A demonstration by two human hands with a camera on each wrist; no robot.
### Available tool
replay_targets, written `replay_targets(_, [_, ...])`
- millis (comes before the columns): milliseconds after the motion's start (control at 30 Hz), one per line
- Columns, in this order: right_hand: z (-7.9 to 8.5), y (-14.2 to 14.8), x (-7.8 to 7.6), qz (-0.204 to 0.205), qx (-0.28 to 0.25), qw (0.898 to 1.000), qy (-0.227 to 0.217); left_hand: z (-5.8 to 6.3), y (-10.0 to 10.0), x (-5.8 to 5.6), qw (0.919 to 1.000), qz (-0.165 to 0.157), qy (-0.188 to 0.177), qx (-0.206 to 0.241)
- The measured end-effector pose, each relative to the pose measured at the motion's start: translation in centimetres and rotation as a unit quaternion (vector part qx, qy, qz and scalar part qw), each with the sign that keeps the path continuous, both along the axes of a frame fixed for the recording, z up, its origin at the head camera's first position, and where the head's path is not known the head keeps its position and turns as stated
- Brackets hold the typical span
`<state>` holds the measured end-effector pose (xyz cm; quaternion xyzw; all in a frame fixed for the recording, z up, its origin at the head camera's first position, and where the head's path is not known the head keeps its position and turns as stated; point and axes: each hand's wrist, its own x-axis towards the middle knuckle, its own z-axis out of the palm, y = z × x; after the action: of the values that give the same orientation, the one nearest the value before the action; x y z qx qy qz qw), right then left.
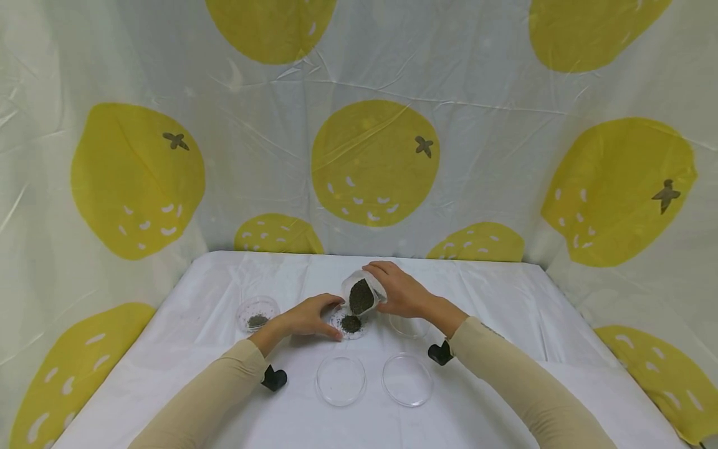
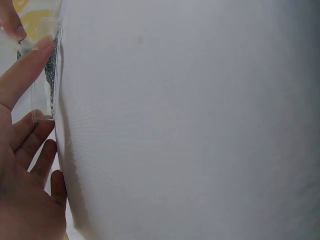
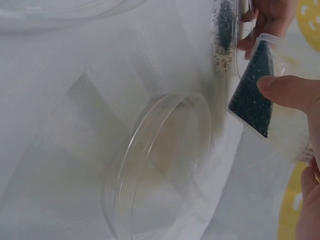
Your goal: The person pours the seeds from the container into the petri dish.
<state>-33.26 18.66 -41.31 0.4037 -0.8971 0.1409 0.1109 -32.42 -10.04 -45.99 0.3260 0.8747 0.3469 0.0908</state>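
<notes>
My left hand [image 1: 307, 317] holds a clear petri dish [image 1: 357, 335] by its sides, thumb at the near side and fingers at the far side. In the dish lies a small heap of dark granules [image 1: 351, 325], with specks scattered round it. Above it my right hand [image 1: 402, 292] grips a clear plastic beaker [image 3: 287, 55], tilted with its spout toward the dish. Dark granules [image 3: 252, 95] fill the beaker's lower side, and the right thumb presses on its wall. Whether granules are falling I cannot tell. The left wrist view shows the dish [image 2: 41, 102] edge-on.
Another petri dish [image 1: 273, 305] with dark granules stands at the left. A clear dish [image 1: 408, 335] sits below the right wrist. Two clear round dishes or lids, one left [image 1: 340, 405] and one right [image 1: 407, 406], lie nearer on the white cloth [image 1: 477, 405]. A lemon-print curtain [image 1: 482, 168] hangs behind.
</notes>
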Motion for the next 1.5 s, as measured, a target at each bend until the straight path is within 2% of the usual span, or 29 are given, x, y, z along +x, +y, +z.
replay_targets(167, [-0.3,0.3,-0.4,-0.021,-0.057,0.997,-0.053,0.0,-0.1,0.1,1.0,-0.002,0.0,0.0])
replay_targets(367, [-0.4,0.6,-0.8,-0.032,-0.129,0.987,-0.092,0.1,-0.1,0.1,1.0,-0.003,-0.006,-0.007])
replay_targets(633, [-0.3,1.1,-0.8,-0.044,-0.217,0.957,-0.189,-0.2,0.0,0.0,0.9999,-0.005,-0.008,-0.009])
replay_targets(1067, [0.0,1.3,-0.4,-0.091,-0.259,0.923,-0.27,0.1,0.0,0.1,0.9999,-0.005,-0.011,-0.008])
replay_targets(1500, [0.2,1.9,-0.4,-0.075,-0.327,0.889,-0.311,0.2,0.0,0.1,0.9998,-0.003,-0.013,-0.011])
